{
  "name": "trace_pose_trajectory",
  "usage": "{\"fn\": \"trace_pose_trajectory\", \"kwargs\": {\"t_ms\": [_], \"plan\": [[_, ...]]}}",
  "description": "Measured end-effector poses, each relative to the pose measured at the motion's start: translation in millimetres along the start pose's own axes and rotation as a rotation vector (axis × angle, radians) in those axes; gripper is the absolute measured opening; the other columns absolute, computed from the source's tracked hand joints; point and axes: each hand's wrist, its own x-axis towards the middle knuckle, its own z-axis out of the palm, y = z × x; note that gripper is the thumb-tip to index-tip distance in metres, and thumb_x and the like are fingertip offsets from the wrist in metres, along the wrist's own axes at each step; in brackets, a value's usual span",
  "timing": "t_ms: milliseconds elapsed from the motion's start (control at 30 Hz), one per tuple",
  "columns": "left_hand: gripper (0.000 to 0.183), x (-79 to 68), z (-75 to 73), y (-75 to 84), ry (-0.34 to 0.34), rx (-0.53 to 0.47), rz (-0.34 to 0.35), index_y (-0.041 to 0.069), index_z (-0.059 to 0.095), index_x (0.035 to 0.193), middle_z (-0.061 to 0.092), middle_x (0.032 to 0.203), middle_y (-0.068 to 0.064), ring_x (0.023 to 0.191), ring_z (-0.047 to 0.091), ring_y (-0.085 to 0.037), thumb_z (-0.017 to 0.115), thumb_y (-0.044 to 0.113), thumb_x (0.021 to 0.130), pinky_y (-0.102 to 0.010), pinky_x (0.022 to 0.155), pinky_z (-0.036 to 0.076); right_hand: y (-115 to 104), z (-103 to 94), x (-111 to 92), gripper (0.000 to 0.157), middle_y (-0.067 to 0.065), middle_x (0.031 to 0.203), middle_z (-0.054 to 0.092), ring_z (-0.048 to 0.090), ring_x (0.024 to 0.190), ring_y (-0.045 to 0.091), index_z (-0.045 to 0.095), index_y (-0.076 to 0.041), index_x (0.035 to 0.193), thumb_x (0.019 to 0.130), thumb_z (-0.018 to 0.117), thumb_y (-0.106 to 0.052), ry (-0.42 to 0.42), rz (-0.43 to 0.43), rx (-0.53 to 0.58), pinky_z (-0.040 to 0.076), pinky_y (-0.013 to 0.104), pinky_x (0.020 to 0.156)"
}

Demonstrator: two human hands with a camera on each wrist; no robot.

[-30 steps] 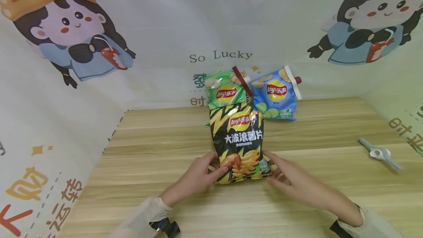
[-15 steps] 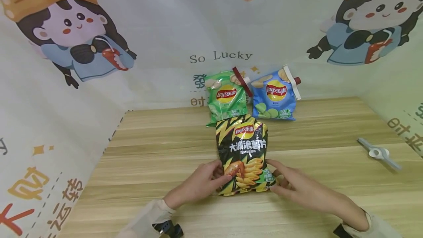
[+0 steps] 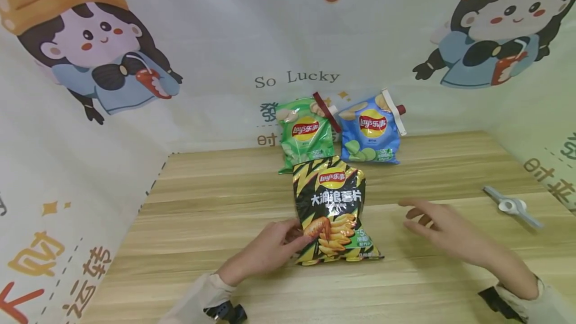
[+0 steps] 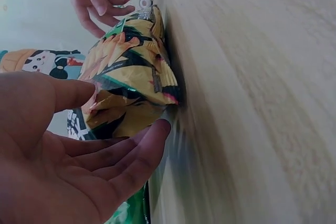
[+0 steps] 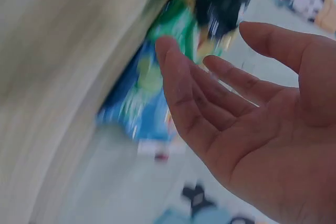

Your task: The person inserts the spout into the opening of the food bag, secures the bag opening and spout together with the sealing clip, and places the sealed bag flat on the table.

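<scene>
A black and yellow bag of Lay's chips (image 3: 330, 209) lies face up on the wooden table, its top edge near a green chip bag. My left hand (image 3: 265, 249) holds its lower left side; in the left wrist view the thumb rests on the front and the fingers (image 4: 134, 163) curl along the side. My right hand (image 3: 450, 231) is off the bag, over the table to its right, fingers loosely bent with nothing in them. Nearest to it on the right lies a grey bag clip (image 3: 513, 207) with a white round spout.
Against the printed backdrop lean the green chip bag (image 3: 306, 136) with a dark red clip (image 3: 327, 112) and a blue chip bag (image 3: 371, 131) with a white clip (image 3: 394, 112) and red cap. The table (image 3: 202, 204) extends on both sides.
The black bag came toward me, uncovering more of the green bag, then stopped. My right hand has let go and moved right. My left hand has stayed on the bag.
</scene>
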Motion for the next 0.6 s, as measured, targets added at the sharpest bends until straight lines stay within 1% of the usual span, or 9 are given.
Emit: {"fn": "trace_pose_trajectory", "kwargs": {"t_ms": [67,167,267,333,367,433,533,567,600], "plan": [[0.035,-1.1,-3.2,0.6,0.017,0.027,0.005,0.001,0.067,0.108,0.071,0.094,-0.006,0.083,0.065,-0.013,0.057,0.034,0.102,-0.026,0.072,0.054,13.9,-11.7,-3.4,0.041,0.014,0.108,0.07,0.067,0.087,0.02,0.054,0.004,0.134,0.101,0.06,-0.018,0.075,-0.001,-0.063,0.054,0.029,0.068],[0.028,-2.2,-9.0,2.6,0.067,0.08,0.017,0.004,0.07,0.101,0.069,0.083,-0.001,0.071,0.061,-0.009,0.058,0.03,0.102,-0.024,0.063,0.052,38.4,-29.6,-10.9,0.041,0.025,0.113,0.067,0.066,0.095,0.036,0.052,0.009,0.133,0.101,0.06,-0.016,0.159,0.021,-0.145,0.057,0.04,0.073],[0.024,-2.3,-14.9,5.4,0.132,0.131,0.034,0.008,0.071,0.089,0.064,0.071,0.004,0.059,0.054,-0.006,0.059,0.025,0.101,-0.023,0.052,0.046,65.0,-44.7,-19.3,0.042,0.037,0.117,0.06,0.06,0.101,0.052,0.051,0.013,0.131,0.1,0.06,-0.015,0.219,0.064,-0.215,0.053,0.057,0.077],[0.026,-1.6,-18.1,8.1,0.17,0.154,0.038,0.011,0.068,0.081,0.057,0.063,0.007,0.052,0.047,-0.004,0.059,0.025,0.101,-0.023,0.047,0.041,82.5,-53.3,-23.9,0.044,0.043,0.117,0.056,0.059,0.097,0.056,0.05,0.017,0.129,0.1,0.06,-0.014,0.239,0.101,-0.257,0.05,0.062,0.074],[0.028,-0.9,-19.3,9.6,0.189,0.162,0.045,0.012,0.065,0.077,0.053,0.061,0.008,0.051,0.044,-0.004,0.06,0.025,0.101,-0.022,0.047,0.039,91.0,-57.1,-26.0,0.045,0.045,0.117,0.055,0.057,0.097,0.059,0.049,0.019,0.128,0.099,0.061,-0.013,0.241,0.121,-0.278,0.049,0.064,0.074],[0.032,0.5,-20.6,13.1,0.216,0.172,0.06,0.015,0.06,0.071,0.046,0.057,0.009,0.05,0.039,-0.003,0.06,0.025,0.101,-0.021,0.047,0.035,107.2,-64.1,-29.7,0.046,0.047,0.114,0.053,0.06,0.084,0.053,0.047,0.022,0.126,0.099,0.061,-0.013,0.23,0.167,-0.325,0.049,0.06,0.068],[0.037,3.1,-20.3,20.7,0.235,0.161,0.085,0.017,0.053,0.065,0.041,0.055,0.009,0.049,0.037,-0.003,0.061,0.026,0.1,-0.021,0.047,0.032,126.7,-72.0,-33.9,0.05,0.05,0.113,0.05,0.058,0.082,0.055,0.042,0.025,0.125,0.097,0.059,-0.013,0.171,0.251,-0.354,0.048,0.06,0.066],[0.039,4.1,-19.7,23.8,0.234,0.151,0.093,0.017,0.052,0.064,0.04,0.055,0.009,0.049,0.036,-0.003,0.062,0.026,0.1,-0.021,0.047,0.032,132.1,-73.3,-35.2,0.051,0.051,0.112,0.049,0.056,0.084,0.058,0.041,0.026,0.125,0.097,0.06,-0.013,0.151,0.274,-0.367,0.048,0.061,0.067],[0.041,5.0,-19.0,27.1,0.229,0.143,0.1,0.017,0.051,0.062,0.04,0.055,0.009,0.049,0.036,-0.003,0.062,0.027,0.1,-0.02,0.047,0.032,136.7,-74.3,-36.0,0.052,0.051,0.111,0.049,0.056,0.082,0.057,0.04,0.027,0.124,0.096,0.06,-0.013,0.133,0.294,-0.373,0.048,0.061,0.066]]}}
